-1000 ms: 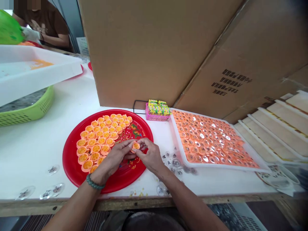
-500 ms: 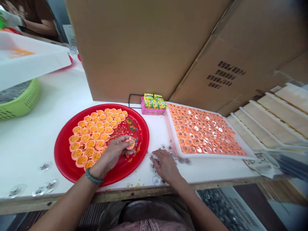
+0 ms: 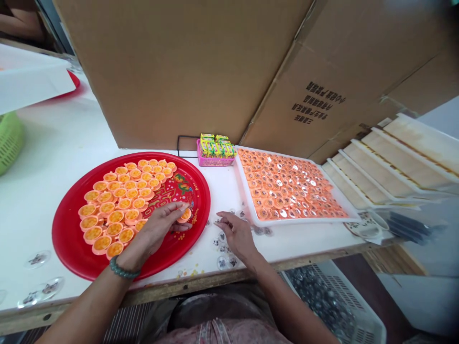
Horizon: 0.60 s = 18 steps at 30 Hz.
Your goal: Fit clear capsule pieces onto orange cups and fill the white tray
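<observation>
My left hand (image 3: 162,223) is over the right half of a red round tray (image 3: 68,239). Between its thumb and fingers it pinches a small orange cup (image 3: 185,216) with yellow bits inside. Many similar orange cups (image 3: 115,216) stand close together on the tray's left side. Just right of the tray, my right hand (image 3: 237,235) hovers with thumb and fingertips drawn near each other; whatever may be between them is too clear or small to make out. Beneath and beside it, clear round discs (image 3: 222,262) with small printed pictures lie scattered on the white table.
A white tray (image 3: 247,200) of orange pieces under shiny discs lies to the right, with stacked white trays (image 3: 380,167) beyond. A pink basket (image 3: 215,161) holds yellow-green packets. Tall cardboard (image 3: 186,71) stands behind. Below the edge is a crate (image 3: 369,310) of clear pieces.
The view has swung to the right, so things sit further left. My right hand has lifted a little from the discs. My left hand still holds the orange cup over the tray.
</observation>
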Each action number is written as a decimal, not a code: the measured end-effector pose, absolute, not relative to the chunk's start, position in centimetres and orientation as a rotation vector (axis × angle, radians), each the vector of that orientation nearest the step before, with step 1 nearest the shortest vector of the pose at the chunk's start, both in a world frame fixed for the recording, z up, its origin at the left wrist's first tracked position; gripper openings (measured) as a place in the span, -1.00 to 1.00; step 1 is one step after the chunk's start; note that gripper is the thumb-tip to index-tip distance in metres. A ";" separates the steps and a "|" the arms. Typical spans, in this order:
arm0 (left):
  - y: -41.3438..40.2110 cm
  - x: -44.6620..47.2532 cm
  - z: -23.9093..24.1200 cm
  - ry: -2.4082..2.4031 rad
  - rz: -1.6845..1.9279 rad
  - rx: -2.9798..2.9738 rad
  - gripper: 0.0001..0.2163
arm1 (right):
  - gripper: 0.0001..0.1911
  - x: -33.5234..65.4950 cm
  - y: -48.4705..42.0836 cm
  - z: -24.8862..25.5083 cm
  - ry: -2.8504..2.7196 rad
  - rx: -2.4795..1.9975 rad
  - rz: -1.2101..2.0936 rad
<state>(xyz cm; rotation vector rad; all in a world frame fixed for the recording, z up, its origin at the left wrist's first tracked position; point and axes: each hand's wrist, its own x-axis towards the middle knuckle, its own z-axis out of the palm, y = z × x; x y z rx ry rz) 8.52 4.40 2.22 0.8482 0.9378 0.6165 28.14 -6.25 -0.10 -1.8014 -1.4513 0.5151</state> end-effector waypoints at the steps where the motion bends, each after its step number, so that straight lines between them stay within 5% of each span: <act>1: 4.4 8.5 2.2 0.937 0.621 0.826 -0.78 | -0.79 27.8 -6.0 0.3 -1.364 -1.753 0.588; 6: 4.5 8.4 2.3 0.943 0.618 0.798 -0.83 | -0.84 26.5 -4.6 2.3 -1.106 -1.527 0.938; 18: 4.8 8.1 1.9 0.931 0.634 0.785 -0.76 | -0.71 24.7 -2.5 2.2 -0.855 -1.230 1.170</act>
